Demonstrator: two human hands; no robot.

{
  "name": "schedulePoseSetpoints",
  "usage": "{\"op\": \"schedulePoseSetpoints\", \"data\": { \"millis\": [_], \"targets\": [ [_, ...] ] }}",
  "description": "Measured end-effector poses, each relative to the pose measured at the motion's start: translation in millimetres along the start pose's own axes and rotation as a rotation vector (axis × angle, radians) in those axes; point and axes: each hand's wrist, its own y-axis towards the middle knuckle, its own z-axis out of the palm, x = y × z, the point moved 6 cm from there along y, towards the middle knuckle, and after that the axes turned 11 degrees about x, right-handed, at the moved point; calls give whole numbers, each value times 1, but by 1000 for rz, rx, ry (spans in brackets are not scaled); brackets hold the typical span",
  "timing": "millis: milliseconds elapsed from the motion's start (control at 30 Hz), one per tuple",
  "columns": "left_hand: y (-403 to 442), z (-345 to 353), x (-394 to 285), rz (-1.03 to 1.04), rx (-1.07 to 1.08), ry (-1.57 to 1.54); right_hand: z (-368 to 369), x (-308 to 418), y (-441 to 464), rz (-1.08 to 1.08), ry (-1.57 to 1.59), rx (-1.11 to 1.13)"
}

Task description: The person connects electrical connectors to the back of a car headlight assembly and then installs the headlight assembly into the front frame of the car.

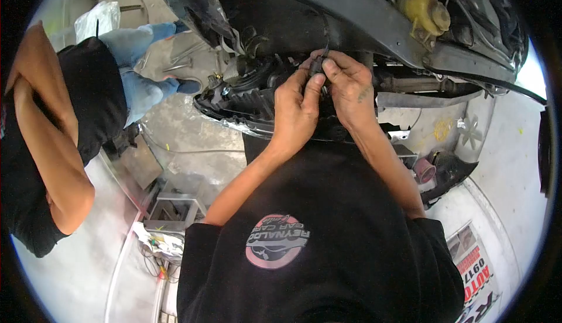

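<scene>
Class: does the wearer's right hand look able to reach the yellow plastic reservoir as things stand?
Probably not at once: the right hand is pinching a small dark part with the left hand. Freed, it likely could, reaching over the dark grey panel; the reservoir looks uncovered.

"How's the light around the car [363, 27]?"
"Bright glare [531, 80] just beyond its right edge; its hollow [275, 21] lies dark beyond my right hand [354, 92]."
"Sharpness?"
"Fair; the wall [503, 153] below the car curves, and black swallows the corners."
</scene>
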Motion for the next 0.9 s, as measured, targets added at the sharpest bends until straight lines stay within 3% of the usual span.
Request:
{"op": "schedulePoseSetpoints", "data": {
  "millis": [67, 200, 300, 400, 600, 900],
  "targets": [
    [0, 0, 8, 17, -16, 44, -1, 0, -1, 27, 56, -22],
    [-1, -2, 7, -19, -24, 112, -16, 5, 15, 135, -109, 180],
    [-2, -1, 6, -57, -40, 117, -15, 39, 22, 140, -523, 240],
    [-3, -1, 8, -60, -59, 111, -20, 31, 28, 224, -434, 285],
    [-6, 2, 18, -55, -141, 16, -7, 25, 22, 116, -276, 216],
    [5, 1, 10, -5, -135, 41, -3, 32, 23, 138, -367, 195]
  ]
}}
